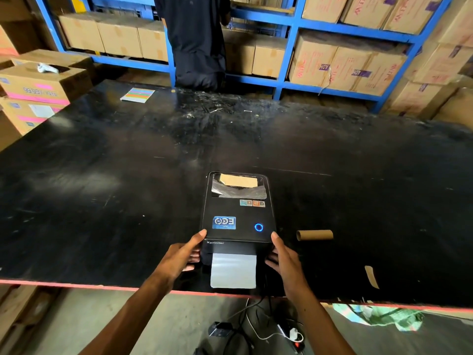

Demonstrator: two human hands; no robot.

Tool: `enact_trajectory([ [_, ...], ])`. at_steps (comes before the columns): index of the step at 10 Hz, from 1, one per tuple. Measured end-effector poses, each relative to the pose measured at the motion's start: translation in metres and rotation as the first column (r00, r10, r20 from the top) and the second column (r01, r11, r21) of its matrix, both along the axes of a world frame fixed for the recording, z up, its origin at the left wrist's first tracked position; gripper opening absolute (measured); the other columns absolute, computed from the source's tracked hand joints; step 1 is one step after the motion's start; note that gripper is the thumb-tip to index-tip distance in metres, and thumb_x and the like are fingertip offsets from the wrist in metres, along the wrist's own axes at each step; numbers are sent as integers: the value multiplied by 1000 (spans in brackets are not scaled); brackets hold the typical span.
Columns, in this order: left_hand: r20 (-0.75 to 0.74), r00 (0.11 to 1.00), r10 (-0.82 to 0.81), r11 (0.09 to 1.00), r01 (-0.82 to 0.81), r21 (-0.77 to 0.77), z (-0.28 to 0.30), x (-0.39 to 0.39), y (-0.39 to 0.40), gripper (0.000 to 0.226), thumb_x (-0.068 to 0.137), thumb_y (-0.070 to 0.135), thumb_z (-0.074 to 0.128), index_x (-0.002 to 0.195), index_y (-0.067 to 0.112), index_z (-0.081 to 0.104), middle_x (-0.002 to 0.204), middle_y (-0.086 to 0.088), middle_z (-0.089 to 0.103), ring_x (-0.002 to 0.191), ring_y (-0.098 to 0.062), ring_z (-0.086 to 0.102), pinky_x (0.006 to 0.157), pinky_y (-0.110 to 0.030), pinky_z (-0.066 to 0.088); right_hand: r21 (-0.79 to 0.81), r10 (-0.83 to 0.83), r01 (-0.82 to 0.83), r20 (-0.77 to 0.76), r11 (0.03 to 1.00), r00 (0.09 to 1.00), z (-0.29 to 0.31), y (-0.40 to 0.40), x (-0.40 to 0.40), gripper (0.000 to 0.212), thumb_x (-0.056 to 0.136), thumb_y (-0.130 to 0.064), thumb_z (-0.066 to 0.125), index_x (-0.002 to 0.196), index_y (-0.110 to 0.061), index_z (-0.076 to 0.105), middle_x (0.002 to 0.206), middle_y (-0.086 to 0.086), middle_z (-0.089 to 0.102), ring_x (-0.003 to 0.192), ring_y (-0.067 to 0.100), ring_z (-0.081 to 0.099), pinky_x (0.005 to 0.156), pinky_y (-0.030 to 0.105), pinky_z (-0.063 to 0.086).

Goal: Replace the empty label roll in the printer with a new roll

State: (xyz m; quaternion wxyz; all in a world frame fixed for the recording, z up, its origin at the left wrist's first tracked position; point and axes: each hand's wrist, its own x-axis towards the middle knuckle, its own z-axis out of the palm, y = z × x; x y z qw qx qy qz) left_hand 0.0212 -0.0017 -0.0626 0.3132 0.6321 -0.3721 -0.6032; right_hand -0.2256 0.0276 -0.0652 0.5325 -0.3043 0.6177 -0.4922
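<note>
Grip: both hands are spread flat against the sides of the printer (pixel 238 216), pressing it between them, with nothing else held.
Left hand: the left hand (pixel 183 254) sits at the lower middle of the frame, thumb up on the front left corner of the lid.
Right hand: the right hand (pixel 284 257) mirrors it on the front right corner, thumb up on the lid.
Why held so: 2 hands on 2 sides keep the box from sliding; I think they are steadying it or pushing the lid down shut.
Printer: it stands near the front edge of the black table (pixel 102 175), low in the middle of the frame. Its lid is down and a blue ring light (pixel 258 227) glows.
New roll: a white label strip (pixel 233 270) hangs out of the front slot. A brown piece shows through the top window (pixel 239 185); I cannot tell what it is.
Empty roll: 1 bare cardboard tube (pixel 314 234) lies on its side just right of the printer, apart from it.
How far: the swap looks almost done.
Other: a person (pixel 194 39) stands at the blue shelves (pixel 294 24) at the top of the frame.
</note>
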Motion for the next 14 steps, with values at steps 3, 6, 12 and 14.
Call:
enact_trajectory([
  [3, -15, 1000, 6, 1000, -6, -21, 1, -1, 2, 74, 60, 75, 60, 92, 11, 76, 94, -5, 77, 93, -21, 69, 81, -34, 52, 11, 4, -4, 12, 1000, 1000, 1, -1, 2, 21, 86, -48, 56, 100, -34, 62, 101, -16, 61, 99, 9, 59, 77, 24, 52],
  [6, -9, 1000, 11, 1000, -11, -24, 3, -1, 3, 62, 69, 70, 58, 87, 14, 76, 86, 1, 78, 91, -19, 69, 74, -30, 52, -4, 17, -17, 11, 1000, 1000, 2, 1, 2, 13, 87, -46, 55, 93, -36, 61, 100, -15, 62, 96, 7, 59, 76, 23, 51],
  [12, 8, 1000, 9, 1000, -8, -19, 5, 1, 4, 76, 52, 80, 56, 85, 14, 76, 79, 4, 78, 90, -19, 70, 73, -31, 53, -2, 27, -27, 4, 1000, 1000, 6, 4, 3, 18, 78, -56, 57, 85, -40, 62, 96, -19, 61, 93, 4, 59, 73, 22, 51],
  [14, 23, 1000, -17, 1000, 18, -21, 7, -4, 5, 74, 60, 77, 51, 92, 14, 73, 93, -1, 75, 92, -19, 68, 77, -31, 52, -24, 23, -23, 8, 999, 1000, 2, 2, 0, 12, 86, -49, 53, 89, -39, 60, 99, -17, 60, 95, 4, 58, 79, 25, 51],
])
